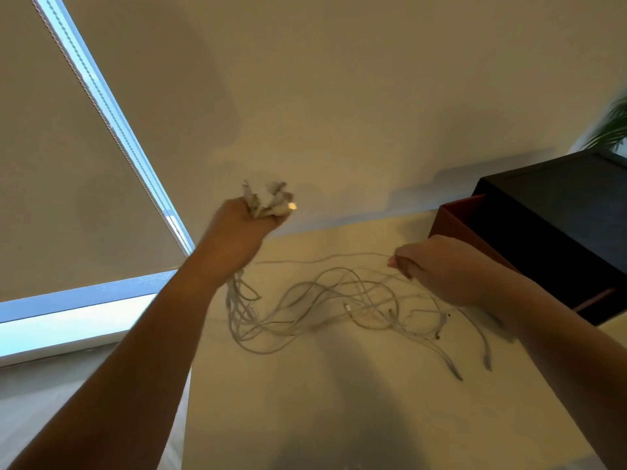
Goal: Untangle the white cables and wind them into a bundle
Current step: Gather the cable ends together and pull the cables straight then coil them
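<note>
The left hand (242,222) is raised above the counter (339,401) with its fingers curled tight round a clump of the white cables (325,300); their plug ends (271,198) stick up out of the fist, and the strands drop from below the hand to the counter's surface; there they spread to the right in loose, crossing loops, with a few free ends trailing toward the near right; the right hand (441,269) hovers low over the far right of the tangle, its fingers curled and its fingertips pinching a single strand that runs off to the left across the counter; just behind that hand stands a black box (559,225) with a reddish-brown box (454,215) against its left side; a plant (612,127) shows at the far right edge; at left a roller blind (51,164) covers the window, its bead chain (101,106) hanging along the edge.
</note>
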`<state>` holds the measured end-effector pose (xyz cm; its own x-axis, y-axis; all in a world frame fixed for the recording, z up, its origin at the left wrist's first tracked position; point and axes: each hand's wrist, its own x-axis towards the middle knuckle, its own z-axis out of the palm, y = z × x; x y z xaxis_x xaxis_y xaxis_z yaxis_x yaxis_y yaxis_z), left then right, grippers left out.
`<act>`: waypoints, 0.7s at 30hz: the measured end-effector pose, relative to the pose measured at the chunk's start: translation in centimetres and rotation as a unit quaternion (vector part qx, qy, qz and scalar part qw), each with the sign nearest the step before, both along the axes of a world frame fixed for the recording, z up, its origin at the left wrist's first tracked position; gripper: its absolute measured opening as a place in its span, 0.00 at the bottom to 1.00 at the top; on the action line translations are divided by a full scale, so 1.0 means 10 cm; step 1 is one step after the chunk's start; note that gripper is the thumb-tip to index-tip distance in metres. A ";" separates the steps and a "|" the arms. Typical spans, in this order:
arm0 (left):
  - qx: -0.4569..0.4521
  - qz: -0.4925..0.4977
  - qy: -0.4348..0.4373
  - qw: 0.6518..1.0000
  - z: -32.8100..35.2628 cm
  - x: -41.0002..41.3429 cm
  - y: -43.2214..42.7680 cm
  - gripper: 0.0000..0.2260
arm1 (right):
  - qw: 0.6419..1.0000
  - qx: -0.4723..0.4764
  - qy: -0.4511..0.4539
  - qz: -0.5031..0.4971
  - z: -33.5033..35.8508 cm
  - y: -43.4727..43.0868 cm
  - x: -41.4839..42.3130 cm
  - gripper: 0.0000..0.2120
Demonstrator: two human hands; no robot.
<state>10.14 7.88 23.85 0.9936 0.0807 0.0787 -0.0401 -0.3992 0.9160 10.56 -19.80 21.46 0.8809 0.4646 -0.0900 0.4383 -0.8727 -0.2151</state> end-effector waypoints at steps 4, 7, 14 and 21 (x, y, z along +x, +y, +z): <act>0.065 -0.154 0.102 0.981 -0.07 -0.10 -0.40 0.08 | 0.998 0.016 -0.023 0.049 0.10 0.29 -0.03 0.20; 0.070 -0.146 0.152 0.975 -0.10 -0.07 -0.36 0.10 | 0.996 0.028 -0.068 0.060 0.13 0.29 -0.01 0.18; -0.005 -0.194 0.214 0.957 -0.12 -0.06 -0.14 0.10 | 0.991 0.009 -0.122 0.056 0.14 0.23 -0.01 0.17; 0.030 -0.205 0.210 0.956 -0.18 -0.03 -0.14 0.09 | 0.990 -0.023 -0.126 0.065 0.25 0.23 0.00 0.17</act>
